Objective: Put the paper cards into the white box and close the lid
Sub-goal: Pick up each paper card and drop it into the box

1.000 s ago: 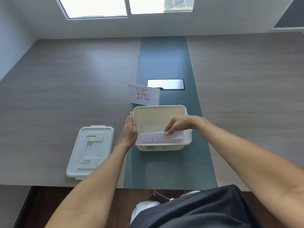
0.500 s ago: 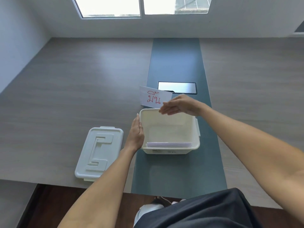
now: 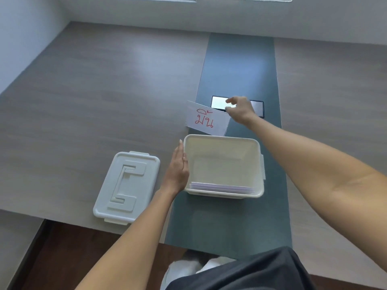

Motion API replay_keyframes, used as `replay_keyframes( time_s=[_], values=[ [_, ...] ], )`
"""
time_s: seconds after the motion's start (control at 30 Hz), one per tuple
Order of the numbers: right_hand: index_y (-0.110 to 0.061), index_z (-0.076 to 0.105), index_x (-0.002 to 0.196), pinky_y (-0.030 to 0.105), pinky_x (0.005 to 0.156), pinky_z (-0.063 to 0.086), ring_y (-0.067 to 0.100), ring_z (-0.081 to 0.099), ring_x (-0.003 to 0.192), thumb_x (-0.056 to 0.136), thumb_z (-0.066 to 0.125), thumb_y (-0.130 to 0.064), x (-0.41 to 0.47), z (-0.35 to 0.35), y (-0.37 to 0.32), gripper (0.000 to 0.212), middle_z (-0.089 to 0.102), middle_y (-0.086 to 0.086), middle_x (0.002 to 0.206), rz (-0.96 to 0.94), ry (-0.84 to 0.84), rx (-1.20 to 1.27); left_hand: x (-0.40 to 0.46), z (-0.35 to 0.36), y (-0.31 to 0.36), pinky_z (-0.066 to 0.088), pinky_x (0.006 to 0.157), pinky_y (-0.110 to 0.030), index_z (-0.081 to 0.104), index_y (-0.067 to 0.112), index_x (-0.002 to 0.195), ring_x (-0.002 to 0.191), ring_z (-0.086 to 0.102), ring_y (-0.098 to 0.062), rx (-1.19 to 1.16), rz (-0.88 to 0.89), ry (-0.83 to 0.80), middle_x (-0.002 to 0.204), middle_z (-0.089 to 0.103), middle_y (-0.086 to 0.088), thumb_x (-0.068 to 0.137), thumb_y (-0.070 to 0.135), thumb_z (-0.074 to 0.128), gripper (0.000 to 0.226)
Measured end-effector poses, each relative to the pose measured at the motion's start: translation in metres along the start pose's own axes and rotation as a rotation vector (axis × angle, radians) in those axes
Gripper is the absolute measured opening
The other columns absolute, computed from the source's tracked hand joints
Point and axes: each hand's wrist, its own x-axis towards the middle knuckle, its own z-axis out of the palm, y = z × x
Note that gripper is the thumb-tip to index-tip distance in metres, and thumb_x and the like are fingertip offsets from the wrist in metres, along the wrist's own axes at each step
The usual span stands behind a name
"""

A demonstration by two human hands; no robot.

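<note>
The white box (image 3: pixel 223 138) stands lidless on the dark green strip. Inside, a stack of paper cards (image 3: pixel 222 187) leans against its near wall. One more paper card (image 3: pixel 206 121) with red writing stands tilted just behind the box's far rim. My right hand (image 3: pixel 240 110) hovers at that card's top right corner with thumb and fingers apart; I cannot tell whether it touches the card. My left hand (image 3: pixel 177 170) lies flat against the box's left wall, fingers straight. The white lid (image 3: pixel 125 187) lies top up on the table, left of the box.
A shiny rectangular hatch (image 3: pixel 257 108) is set into the green strip (image 3: pixel 230 222) behind the card. Grey wood table (image 3: pixel 83 101) spreads to both sides. The table's near edge runs just below the lid, with dark floor beyond it.
My right hand has left the cards in the box and moved back over the far rim to the standing card. The left hand and box stay put.
</note>
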Motion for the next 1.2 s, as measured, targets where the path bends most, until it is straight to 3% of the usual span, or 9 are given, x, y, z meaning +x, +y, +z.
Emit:
replay_keyframes(
  time_s=[0.17,0.3,0.4,0.47,0.6,0.83,1.0,1.13,1.2],
  values=[
    [-0.012,0.049,0.145,0.036,0.109,0.042,0.028,0.051,0.132,0.094,0.057,-0.021,0.009,0.019,-0.001,0.053,0.051,0.01,0.147,0.047,-0.194,-0.086,0.002,0.003,-0.004,0.005,0.111,-0.008,0.007,0.017,0.159,0.151,0.009,-0.006,0.011,-0.007,0.006,0.166,0.01,0.005,0.106,0.018,0.023,0.055],
    [-0.011,0.063,0.126,0.034,0.083,0.051,0.028,0.06,0.105,0.096,0.042,-0.012,0.006,0.03,0.003,0.036,0.064,0.01,0.129,-0.053,-0.254,-0.201,0.002,0.002,-0.003,0.002,0.105,0.001,0.006,0.019,0.159,0.151,0.009,-0.005,0.021,-0.001,0.013,0.166,0.009,0.007,0.106,0.017,0.023,0.055],
    [-0.01,0.064,0.112,0.029,0.065,0.043,0.026,0.057,0.092,0.098,0.04,-0.011,0.0,0.035,0.01,0.027,0.066,0.01,0.118,-0.085,-0.257,-0.225,0.001,0.001,0.0,0.008,0.11,-0.008,0.007,0.022,0.159,0.15,0.012,-0.004,0.045,0.02,0.03,0.166,0.01,0.008,0.106,0.015,0.024,0.056],
    [-0.003,0.063,0.109,0.027,0.059,0.039,0.026,0.055,0.09,0.098,0.041,-0.009,-0.004,0.034,0.012,0.026,0.066,0.013,0.117,-0.093,-0.229,-0.224,0.0,0.002,0.0,0.008,0.107,-0.002,0.009,0.022,0.159,0.15,0.012,-0.004,0.067,0.042,0.046,0.166,0.01,0.01,0.105,0.013,0.024,0.056],
    [-0.007,0.065,0.113,0.029,0.072,0.042,0.026,0.056,0.094,0.097,0.039,-0.009,-0.011,0.018,0.013,0.031,0.064,0.011,0.117,-0.081,-0.171,-0.191,0.0,0.003,0.0,0.012,0.105,-0.005,0.011,0.022,0.159,0.149,0.013,-0.002,0.077,0.04,0.051,0.166,0.01,0.011,0.105,0.013,0.024,0.056],
    [-0.008,0.067,0.108,0.024,0.06,0.04,0.025,0.055,0.086,0.097,0.042,-0.012,-0.031,-0.041,-0.007,0.027,0.064,0.005,0.098,-0.119,-0.075,-0.132,0.0,0.003,0.0,0.013,0.111,-0.014,0.011,0.021,0.159,0.151,0.014,-0.007,0.092,0.078,0.045,0.166,0.013,0.007,0.106,0.014,0.024,0.055],
    [-0.013,0.069,0.12,0.034,0.091,0.049,0.023,0.064,0.105,0.096,0.047,-0.015,-0.053,-0.09,-0.032,0.033,0.071,0.002,0.116,-0.167,-0.047,-0.105,0.003,0.003,-0.003,0.015,0.113,-0.015,0.013,0.019,0.158,0.15,0.018,-0.011,0.092,0.104,0.047,0.164,0.019,0.002,0.104,0.01,0.025,0.056],
    [-0.012,0.07,0.118,0.04,0.098,0.054,0.022,0.07,0.105,0.097,0.052,-0.016,-0.075,-0.115,-0.038,0.029,0.074,0.003,0.115,-0.219,-0.062,0.007,0.003,0.0,-0.003,0.022,0.119,-0.027,0.013,0.019,0.158,0.149,0.023,-0.017,0.091,0.101,0.029,0.163,0.023,-0.003,0.105,0.012,0.024,0.055],
    [-0.01,0.07,0.118,0.042,0.098,0.055,0.022,0.072,0.102,0.098,0.054,-0.016,-0.085,-0.125,-0.035,0.026,0.075,0.004,0.113,-0.226,-0.096,0.068,0.001,-0.003,0.0,0.022,0.116,-0.024,0.011,0.019,0.158,0.148,0.025,-0.017,0.102,0.095,0.012,0.163,0.022,-0.004,0.105,0.014,0.023,0.055]
  ],
)
